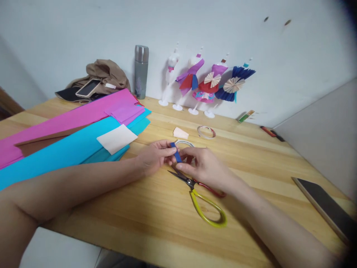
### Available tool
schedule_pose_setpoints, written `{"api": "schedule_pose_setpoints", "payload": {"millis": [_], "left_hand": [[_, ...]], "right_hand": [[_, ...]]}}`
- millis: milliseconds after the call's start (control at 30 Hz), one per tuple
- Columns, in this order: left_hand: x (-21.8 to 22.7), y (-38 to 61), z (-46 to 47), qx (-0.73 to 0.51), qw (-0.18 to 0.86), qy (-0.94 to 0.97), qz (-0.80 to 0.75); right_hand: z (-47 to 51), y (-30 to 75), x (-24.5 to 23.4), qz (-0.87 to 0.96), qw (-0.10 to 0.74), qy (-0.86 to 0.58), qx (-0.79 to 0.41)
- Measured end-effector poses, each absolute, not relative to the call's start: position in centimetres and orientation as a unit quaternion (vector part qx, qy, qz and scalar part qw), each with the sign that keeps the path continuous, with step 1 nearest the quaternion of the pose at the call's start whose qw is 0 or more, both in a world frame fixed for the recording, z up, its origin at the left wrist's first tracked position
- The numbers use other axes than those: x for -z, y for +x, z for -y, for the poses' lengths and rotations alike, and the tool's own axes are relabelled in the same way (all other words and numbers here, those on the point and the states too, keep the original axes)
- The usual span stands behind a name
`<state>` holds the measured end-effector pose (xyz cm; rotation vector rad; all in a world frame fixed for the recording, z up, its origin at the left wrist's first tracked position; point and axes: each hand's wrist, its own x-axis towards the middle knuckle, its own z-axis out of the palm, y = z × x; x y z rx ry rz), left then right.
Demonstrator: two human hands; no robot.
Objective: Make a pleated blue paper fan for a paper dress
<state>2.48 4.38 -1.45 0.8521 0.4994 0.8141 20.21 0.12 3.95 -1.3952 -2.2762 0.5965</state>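
Left of the fingers, folded paper sheets in pink and turquoise are stacked, with a cream paper rectangle laid over the end nearest the hand. By the left hand, a narrow dark-blue paper strip is pinched between thumb and fingers, set between the two hands. A light, flat grip is advisable, since thin paper is likely to be creased by hard pressure. Just beyond the fingertips a cream paper scrap is laid, and closer in, a tape roll is partly hidden by the hands. Just below the fingers, scissors are laid with handles spread and points turned left; the wrists are best held clear of those points. By the right hand, curled fingertips are held at the strip's lower end; whether it is gripped there cannot be told. For a straight strip, both ends should be steadied evenly, without twisting.
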Motion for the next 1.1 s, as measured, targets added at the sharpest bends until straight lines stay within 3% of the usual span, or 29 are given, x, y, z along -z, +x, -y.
{"api": "schedule_pose_setpoints", "payload": {"millis": [533,800,1100], "left_hand": [[1.7,2.6,-4.4,-0.411,0.795,0.388,-0.220],[0.9,2.7,-3.7,-0.425,0.633,0.559,-0.327],[0.7,2.6,-3.7,-0.436,0.626,0.547,-0.344]], "right_hand": [[0.3,19.9,-2.4,0.760,0.316,-0.547,-0.151],[0.4,20.5,-2.7,0.792,0.285,-0.531,-0.097],[-0.7,22.0,-3.4,0.764,0.330,-0.536,-0.144]]}}
